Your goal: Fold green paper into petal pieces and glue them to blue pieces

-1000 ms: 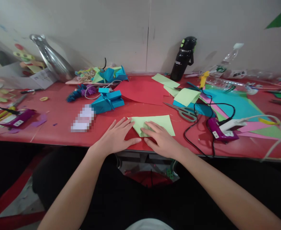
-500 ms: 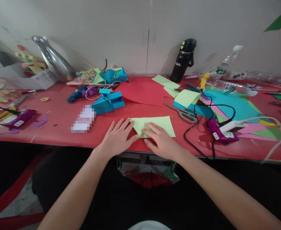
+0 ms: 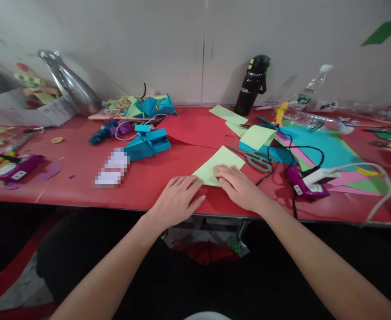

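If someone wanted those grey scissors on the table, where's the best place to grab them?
I'd take the scissors by the handle loops, coming from the near side with the right hand: the loops lie toward the person's right, while the blades point back and left.

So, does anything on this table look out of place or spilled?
A clear plastic bottle lies on its side by the blue paper, oddly, since another bottle stands behind it. Loose purple scraps lie at the left. No spill shows.
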`<control>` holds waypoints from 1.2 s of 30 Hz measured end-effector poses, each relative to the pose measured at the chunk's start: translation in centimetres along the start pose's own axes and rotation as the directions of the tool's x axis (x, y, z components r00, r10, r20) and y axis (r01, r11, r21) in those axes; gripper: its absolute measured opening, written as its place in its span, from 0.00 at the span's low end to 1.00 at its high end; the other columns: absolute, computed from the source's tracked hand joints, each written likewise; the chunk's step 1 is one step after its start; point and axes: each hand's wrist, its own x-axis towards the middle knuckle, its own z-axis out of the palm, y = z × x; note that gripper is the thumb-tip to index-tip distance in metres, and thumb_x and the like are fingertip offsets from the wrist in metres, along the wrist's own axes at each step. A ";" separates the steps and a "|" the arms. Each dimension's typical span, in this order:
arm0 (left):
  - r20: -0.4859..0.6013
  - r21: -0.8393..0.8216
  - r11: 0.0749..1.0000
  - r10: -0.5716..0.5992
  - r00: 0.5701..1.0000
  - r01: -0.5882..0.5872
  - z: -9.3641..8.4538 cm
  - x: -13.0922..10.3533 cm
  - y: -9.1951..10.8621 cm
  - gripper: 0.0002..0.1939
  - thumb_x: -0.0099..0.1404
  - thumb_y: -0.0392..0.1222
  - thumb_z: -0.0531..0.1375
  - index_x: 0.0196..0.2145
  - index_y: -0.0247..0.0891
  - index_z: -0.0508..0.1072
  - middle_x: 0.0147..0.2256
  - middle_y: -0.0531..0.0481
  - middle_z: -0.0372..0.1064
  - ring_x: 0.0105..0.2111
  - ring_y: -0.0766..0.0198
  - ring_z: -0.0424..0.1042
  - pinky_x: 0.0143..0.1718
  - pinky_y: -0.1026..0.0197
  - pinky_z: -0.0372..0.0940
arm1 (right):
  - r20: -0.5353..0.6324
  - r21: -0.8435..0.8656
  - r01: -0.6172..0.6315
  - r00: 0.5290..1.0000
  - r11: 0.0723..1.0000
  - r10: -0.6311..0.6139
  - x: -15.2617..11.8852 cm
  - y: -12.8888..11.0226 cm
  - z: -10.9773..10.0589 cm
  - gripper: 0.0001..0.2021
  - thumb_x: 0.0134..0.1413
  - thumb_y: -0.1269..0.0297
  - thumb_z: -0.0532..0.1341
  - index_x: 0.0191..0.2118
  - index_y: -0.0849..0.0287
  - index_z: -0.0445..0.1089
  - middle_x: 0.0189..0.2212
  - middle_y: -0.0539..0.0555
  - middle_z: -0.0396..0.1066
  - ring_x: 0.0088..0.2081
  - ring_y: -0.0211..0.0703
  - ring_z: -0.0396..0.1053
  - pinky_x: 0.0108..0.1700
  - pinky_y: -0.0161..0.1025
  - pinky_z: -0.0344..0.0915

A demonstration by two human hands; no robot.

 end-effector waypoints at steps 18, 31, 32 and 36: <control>0.024 -0.368 0.926 0.092 0.995 -0.077 -0.3 1.0 -1.0 0.15 0.73 0.37 0.53 0.50 0.43 0.77 0.56 0.46 0.72 0.57 0.55 0.69 0.58 0.50 0.62 | -0.033 0.259 -0.019 0.999 0.966 0.029 0.5 1.6 -0.1 0.06 0.61 0.58 0.62 0.37 0.54 0.67 0.63 0.60 0.67 0.68 0.54 0.58 0.70 0.63 0.45; 0.102 -0.420 0.907 0.060 0.993 -0.012 0.6 2.2 -2.2 0.12 0.71 0.44 0.58 0.49 0.45 0.77 0.61 0.47 0.69 0.62 0.56 0.66 0.69 0.38 0.46 | -0.108 0.114 0.064 0.993 0.991 -0.051 0.9 1.4 -0.2 0.11 0.60 0.64 0.65 0.47 0.52 0.67 0.59 0.58 0.69 0.60 0.56 0.67 0.60 0.59 0.62; 0.105 -0.418 0.909 0.057 0.993 -0.009 0.6 2.1 -2.1 0.13 0.71 0.44 0.58 0.52 0.46 0.76 0.61 0.46 0.68 0.63 0.56 0.65 0.69 0.38 0.45 | -0.124 0.095 0.072 0.990 0.993 -0.060 0.7 1.1 -0.1 0.09 0.60 0.65 0.64 0.46 0.52 0.68 0.57 0.58 0.71 0.57 0.56 0.68 0.58 0.57 0.63; 0.127 -0.405 0.914 0.076 0.989 -0.018 0.3 1.9 -1.9 0.19 0.72 0.44 0.56 0.58 0.50 0.72 0.63 0.48 0.65 0.64 0.56 0.63 0.69 0.36 0.42 | -0.114 0.112 0.090 0.991 0.990 -0.077 0.5 0.8 0.4 0.02 0.62 0.68 0.62 0.37 0.54 0.69 0.49 0.56 0.74 0.50 0.52 0.72 0.53 0.53 0.66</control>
